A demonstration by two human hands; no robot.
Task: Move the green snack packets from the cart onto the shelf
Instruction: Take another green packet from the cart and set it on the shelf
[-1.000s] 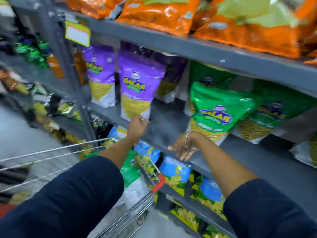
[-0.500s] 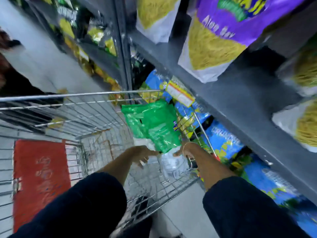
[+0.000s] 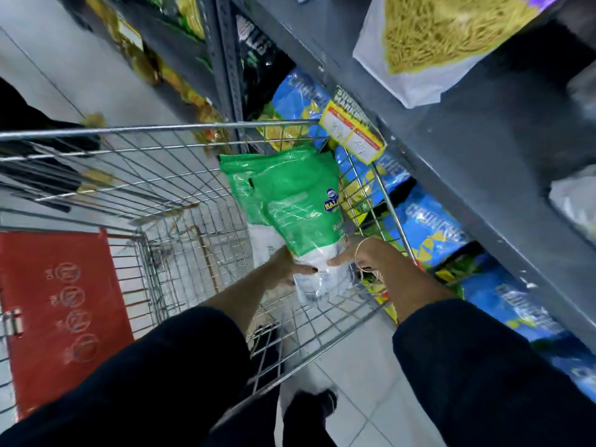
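Green plastic snack packet (image 3: 290, 204) with a white lower end stands tilted inside the silver wire shopping cart (image 3: 154, 175), near the cart's right wall. Both hands clasp its white bottom: the left hand (image 3: 285, 269) has its fingers (image 3: 306, 270) curled round the left edge, the right hand (image 3: 354, 256) presses thumb and fingers against the right edge. The cart's basket beside the packet is mostly open wire. A red plastic seat flap (image 3: 61, 311) lies at the cart's left. Just right of the cart runs the grey metal shelf (image 3: 483, 150), its front edge carrying a yellow price label (image 3: 353, 130).
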